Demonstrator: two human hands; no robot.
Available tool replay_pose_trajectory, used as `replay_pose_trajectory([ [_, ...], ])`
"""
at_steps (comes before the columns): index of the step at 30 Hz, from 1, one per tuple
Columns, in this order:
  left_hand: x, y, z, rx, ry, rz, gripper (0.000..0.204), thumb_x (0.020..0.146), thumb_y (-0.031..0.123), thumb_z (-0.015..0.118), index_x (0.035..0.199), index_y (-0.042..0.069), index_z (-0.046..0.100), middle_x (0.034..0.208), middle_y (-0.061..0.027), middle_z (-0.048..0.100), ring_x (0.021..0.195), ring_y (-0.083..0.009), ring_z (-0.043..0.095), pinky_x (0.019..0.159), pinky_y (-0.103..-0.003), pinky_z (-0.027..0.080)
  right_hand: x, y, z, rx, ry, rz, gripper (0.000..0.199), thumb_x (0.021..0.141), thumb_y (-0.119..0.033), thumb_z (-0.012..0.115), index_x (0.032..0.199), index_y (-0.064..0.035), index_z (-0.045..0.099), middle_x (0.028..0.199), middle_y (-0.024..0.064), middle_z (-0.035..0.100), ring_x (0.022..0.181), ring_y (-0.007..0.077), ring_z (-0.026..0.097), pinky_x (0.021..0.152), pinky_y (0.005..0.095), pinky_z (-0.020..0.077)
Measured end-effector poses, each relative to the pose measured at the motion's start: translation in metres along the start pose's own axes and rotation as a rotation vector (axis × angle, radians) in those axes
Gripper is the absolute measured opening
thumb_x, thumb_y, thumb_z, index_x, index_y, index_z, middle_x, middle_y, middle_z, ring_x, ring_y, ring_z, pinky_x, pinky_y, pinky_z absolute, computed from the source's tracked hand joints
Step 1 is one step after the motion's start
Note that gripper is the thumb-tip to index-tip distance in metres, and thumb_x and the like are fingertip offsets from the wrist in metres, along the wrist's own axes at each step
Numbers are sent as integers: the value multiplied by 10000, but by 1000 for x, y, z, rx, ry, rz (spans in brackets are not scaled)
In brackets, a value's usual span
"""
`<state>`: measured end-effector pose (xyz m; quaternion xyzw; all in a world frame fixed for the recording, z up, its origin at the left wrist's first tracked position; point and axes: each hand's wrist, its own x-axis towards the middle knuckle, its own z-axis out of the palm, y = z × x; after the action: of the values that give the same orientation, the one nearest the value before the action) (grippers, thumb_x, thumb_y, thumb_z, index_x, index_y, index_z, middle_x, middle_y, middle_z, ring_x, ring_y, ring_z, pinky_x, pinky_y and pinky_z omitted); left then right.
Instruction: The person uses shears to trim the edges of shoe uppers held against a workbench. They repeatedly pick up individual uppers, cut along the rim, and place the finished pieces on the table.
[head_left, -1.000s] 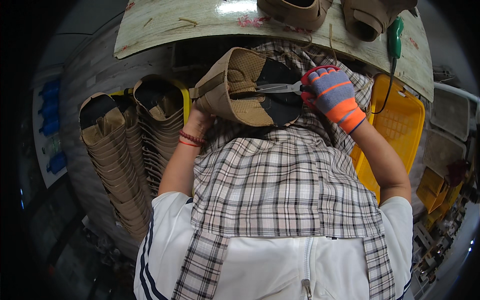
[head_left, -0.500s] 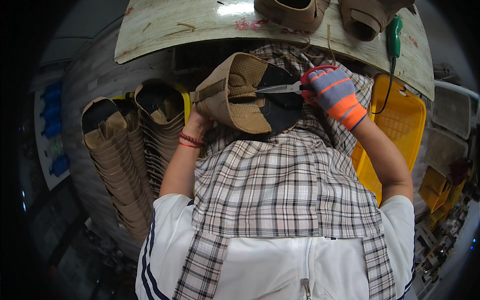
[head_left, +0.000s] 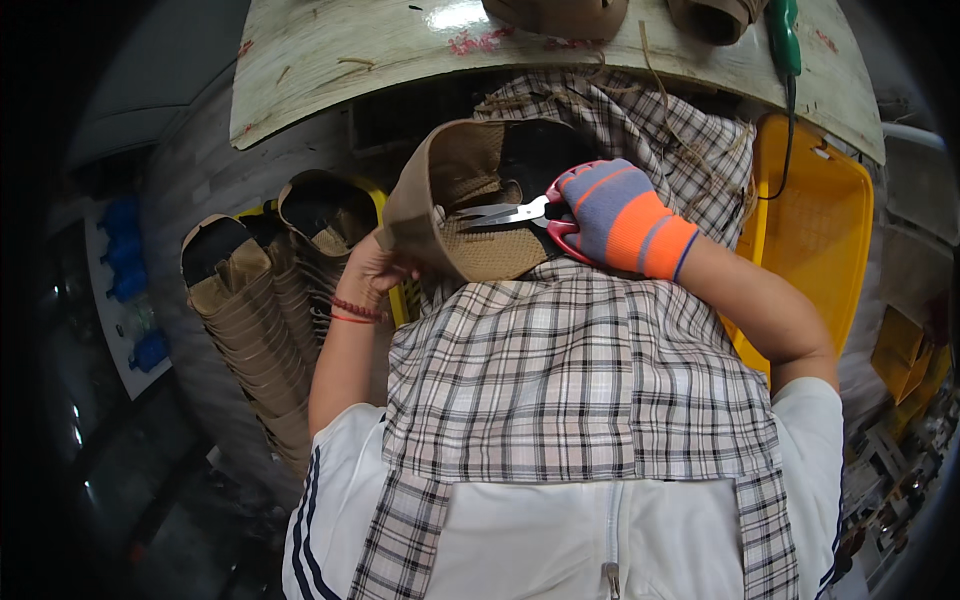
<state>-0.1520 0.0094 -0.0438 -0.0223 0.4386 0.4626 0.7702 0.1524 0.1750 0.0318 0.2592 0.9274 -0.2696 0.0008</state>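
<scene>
A tan shoe upper (head_left: pixel 408 205) with a black and textured tan lining rests over my lap, its opening facing right. My left hand (head_left: pixel 375 265), bare with bead and red cord bracelets, is closed on the upper's left side; some of its fingers are hidden behind it. My right hand (head_left: pixel 625 218), in a grey and orange knit glove, grips scissors (head_left: pixel 505 214) by their red handles. The scissor blades, slightly apart, reach into the upper's opening over the tan lining.
Stacked tan uppers (head_left: pixel 250 310) stand at my left, some by a yellow container (head_left: pixel 405 300). A yellow basket (head_left: pixel 825 230) is at right. Ahead, a worn table (head_left: pixel 320 50) carries more brown uppers (head_left: pixel 560 15) and a green-handled corded tool (head_left: pixel 784 38). Scraps lie on my plaid apron (head_left: pixel 530 370).
My right hand and the scissors have moved left and slightly nearer, deeper into the upper. The upper has shifted a little left and turned; my left hand has moved slightly left and nearer.
</scene>
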Motion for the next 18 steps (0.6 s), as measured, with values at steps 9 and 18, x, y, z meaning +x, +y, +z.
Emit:
replay_pose_trajectory([
  [9, -10, -11, 31, 159, 263, -13, 330, 721, -51, 773, 1027, 11, 668, 974, -66, 667, 912, -202, 668, 796, -344, 575, 8, -9, -4, -123, -83, 22, 304, 759, -320, 745, 965, -98, 717, 876, 94, 701, 857, 265, 676, 748, 353, 537],
  [18, -6, -23, -4, 72, 193, 82, 310, 811, 27, 737, 1109, 7, 653, 1058, -140, 676, 941, -249, 689, 830, -381, 590, 21, -13, 1, -149, -156, 26, 307, 754, -324, 752, 952, -93, 707, 847, 107, 694, 843, 278, 670, 756, 374, 530],
])
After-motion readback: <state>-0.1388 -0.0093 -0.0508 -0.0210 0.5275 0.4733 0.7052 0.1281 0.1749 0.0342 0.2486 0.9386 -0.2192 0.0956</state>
